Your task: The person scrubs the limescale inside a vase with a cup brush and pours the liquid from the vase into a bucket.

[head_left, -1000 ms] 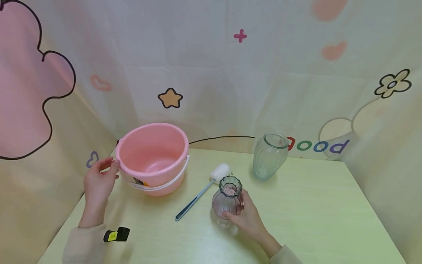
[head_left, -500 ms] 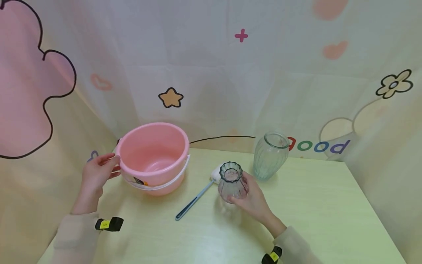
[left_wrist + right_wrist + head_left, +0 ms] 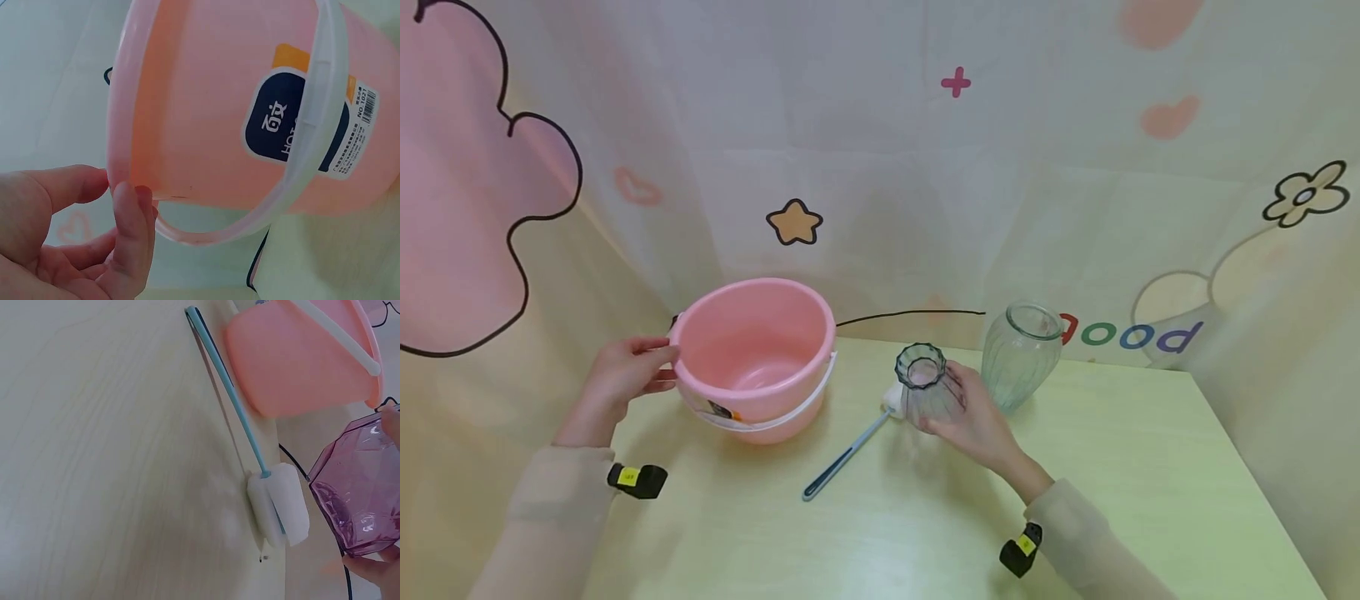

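Note:
My left hand (image 3: 625, 375) is at the left side of a pink bucket (image 3: 760, 329) with a white handle. In the left wrist view its thumb and fingers pinch the bucket's rim (image 3: 125, 106). Held in my right hand (image 3: 981, 421) is a small round glass vase (image 3: 934, 404) with a scalloped dark rim, raised above the table, mouth up and slightly tilted. The right wrist view shows the vase's faceted purple base (image 3: 359, 487) between thumb and fingers. Behind it lies a sponge bottle brush (image 3: 850, 457), its white head partly covered by the vase.
A tall ribbed pale-green glass vase (image 3: 1021, 362) stands at the back of the table, just right of my right hand. The light wooden table (image 3: 1112, 483) ends at a printed curtain (image 3: 887, 208) behind and at both sides.
My right hand has lifted the small vase off the table and moved it away from me, over the brush head. My left hand has moved in from beside the bucket's rim to grip it.

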Tool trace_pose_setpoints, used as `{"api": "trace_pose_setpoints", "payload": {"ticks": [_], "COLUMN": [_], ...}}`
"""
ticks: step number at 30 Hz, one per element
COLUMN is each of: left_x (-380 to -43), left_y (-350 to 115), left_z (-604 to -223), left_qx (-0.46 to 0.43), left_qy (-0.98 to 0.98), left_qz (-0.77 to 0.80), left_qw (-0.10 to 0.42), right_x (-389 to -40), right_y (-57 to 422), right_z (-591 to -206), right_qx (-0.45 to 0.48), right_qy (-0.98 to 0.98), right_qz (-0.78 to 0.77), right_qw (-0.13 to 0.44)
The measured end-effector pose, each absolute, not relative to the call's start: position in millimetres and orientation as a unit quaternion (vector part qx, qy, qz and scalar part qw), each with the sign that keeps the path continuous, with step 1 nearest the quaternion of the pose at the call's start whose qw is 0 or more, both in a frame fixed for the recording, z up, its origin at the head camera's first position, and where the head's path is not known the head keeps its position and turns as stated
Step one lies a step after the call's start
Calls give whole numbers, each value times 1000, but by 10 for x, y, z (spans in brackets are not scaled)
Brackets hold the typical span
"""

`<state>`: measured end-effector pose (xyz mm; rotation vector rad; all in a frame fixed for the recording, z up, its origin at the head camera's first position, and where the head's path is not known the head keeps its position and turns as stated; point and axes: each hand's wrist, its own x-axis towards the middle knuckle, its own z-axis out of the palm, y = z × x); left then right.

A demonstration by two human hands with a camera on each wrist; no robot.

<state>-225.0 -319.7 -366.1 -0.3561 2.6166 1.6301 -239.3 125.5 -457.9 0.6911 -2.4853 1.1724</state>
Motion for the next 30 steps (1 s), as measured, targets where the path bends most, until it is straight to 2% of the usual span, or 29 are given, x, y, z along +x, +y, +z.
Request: {"api": "trace_pose_setpoints", "payload": {"ticks": [17,30], "left_x": [-2305,-2301], "left_y": [-3263,-3294], "left_z": [-3663,-3697], "left_qx": [-106,-89], "left_qy": [782,768], "left_qz": [609,628], "left_qw": [80,94], "right_x": [-2789,-3061], "right_y": [1256,1100], "right_z": [-4377,-4010], "right_qx": [317,354], "right_qy": [-871,-875], "right_qz": [302,233], "right_qw": [223,233]}}
